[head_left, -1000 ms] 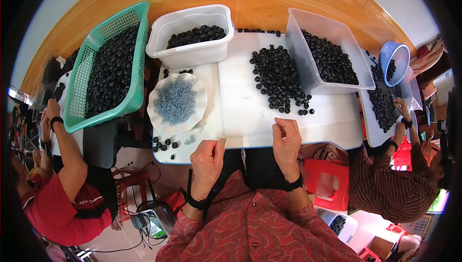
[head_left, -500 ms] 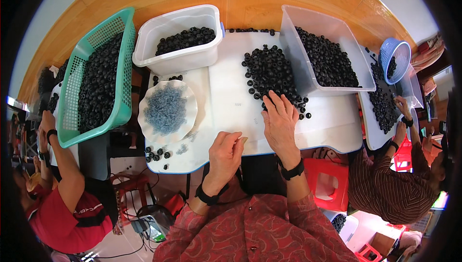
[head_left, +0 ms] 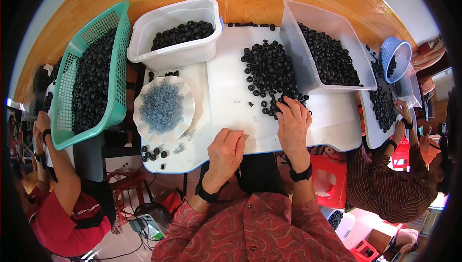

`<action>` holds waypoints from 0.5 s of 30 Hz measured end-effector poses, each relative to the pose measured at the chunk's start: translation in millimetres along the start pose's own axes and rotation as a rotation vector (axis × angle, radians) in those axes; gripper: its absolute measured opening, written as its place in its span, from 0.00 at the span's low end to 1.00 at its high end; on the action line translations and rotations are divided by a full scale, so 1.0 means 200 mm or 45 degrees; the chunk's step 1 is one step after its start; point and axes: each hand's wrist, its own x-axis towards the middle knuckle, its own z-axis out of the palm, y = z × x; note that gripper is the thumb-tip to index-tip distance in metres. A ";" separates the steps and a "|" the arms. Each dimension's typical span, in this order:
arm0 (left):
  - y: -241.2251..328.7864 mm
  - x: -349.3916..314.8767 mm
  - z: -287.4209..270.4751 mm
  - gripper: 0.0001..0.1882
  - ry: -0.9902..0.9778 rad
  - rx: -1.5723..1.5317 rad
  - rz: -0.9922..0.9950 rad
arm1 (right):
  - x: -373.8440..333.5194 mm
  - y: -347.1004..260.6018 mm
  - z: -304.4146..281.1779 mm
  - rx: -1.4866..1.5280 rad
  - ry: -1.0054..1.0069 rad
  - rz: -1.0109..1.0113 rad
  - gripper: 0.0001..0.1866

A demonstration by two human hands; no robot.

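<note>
At the far left, a co-worker in a red shirt (head_left: 62,226) is sitting partly lost in the dark lens rim, and the green basket (head_left: 121,64) is standing close by those hands, making it hard to tell what they are doing. Black beads (head_left: 94,81) are filling much of the basket, and its tall sides are concealing the lower ones. Next, a white tub (head_left: 185,58) is holding more beads, its front wall screening their lower layers. Just nearer, a scalloped plate (head_left: 188,96) is bearing small blue-grey beads (head_left: 162,107), while a few loose black beads (head_left: 155,156) are lying by the table's near edge. Over that edge, the left hand (head_left: 225,153) is curling its fingers in, thumb against the index finger; the knuckles are hiding the palm, so whether it is gripping anything cannot be told. Farther right, the main pile of black beads (head_left: 269,67) is lying on the white table (head_left: 226,76), and the right hand (head_left: 293,123) is bending its fingers over the pile's near edge, covering some beads; whether a bead is being pinched underneath cannot be made out. A clear bin (head_left: 302,67) is standing against the pile's right side, crowding it. Below, a red stool (head_left: 331,177) is showing partly behind the right forearm. Beyond, a co-worker in a striped shirt (head_left: 385,185) is working near a blue basket (head_left: 395,46), the head blending into the dark rim.
</note>
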 end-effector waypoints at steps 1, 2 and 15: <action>0.00 0.00 0.00 0.06 0.004 0.010 0.009 | 0.00 0.01 0.00 -0.004 -0.002 0.001 0.16; 0.00 0.00 0.00 0.06 0.009 0.022 0.018 | 0.00 0.01 0.00 0.007 0.012 0.001 0.14; 0.00 0.05 0.00 0.07 0.054 0.067 0.005 | 0.00 -0.10 -0.03 0.395 0.118 -0.095 0.10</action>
